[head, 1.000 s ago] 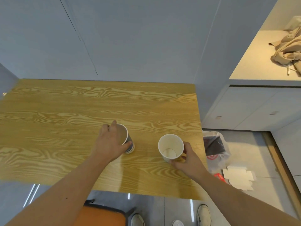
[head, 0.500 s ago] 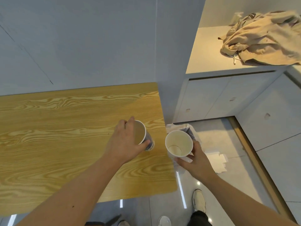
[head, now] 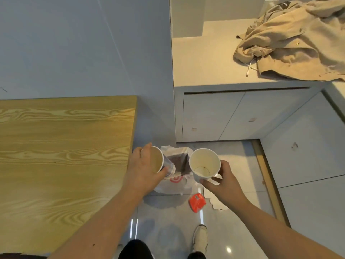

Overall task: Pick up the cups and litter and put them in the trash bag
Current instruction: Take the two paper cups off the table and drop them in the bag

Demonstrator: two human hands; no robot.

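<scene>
My left hand (head: 142,170) grips a paper cup (head: 158,161) tilted to the right, its mouth facing me, held just past the table's right edge. My right hand (head: 222,181) holds a second, white paper cup (head: 204,165) upright from below; it looks empty. Both cups hover over the white trash bag (head: 177,182) with a red mark, which stands open on the floor between them and shows a dark inside. On the floor in front of the bag lie an orange wrapper (head: 197,202) and a piece of white cardboard (head: 214,200), partly hidden by my right forearm.
A wooden table (head: 61,156) fills the left. White cabinets (head: 233,116) stand behind the bag, with a beige coat (head: 291,42) on their counter. My shoes (head: 200,238) are on the grey tiled floor at the bottom.
Both hands have carried their cups rightward off the table to above the trash bag. The view has swung right, bringing the bag, the orange wrapper and the cabinets into sight.
</scene>
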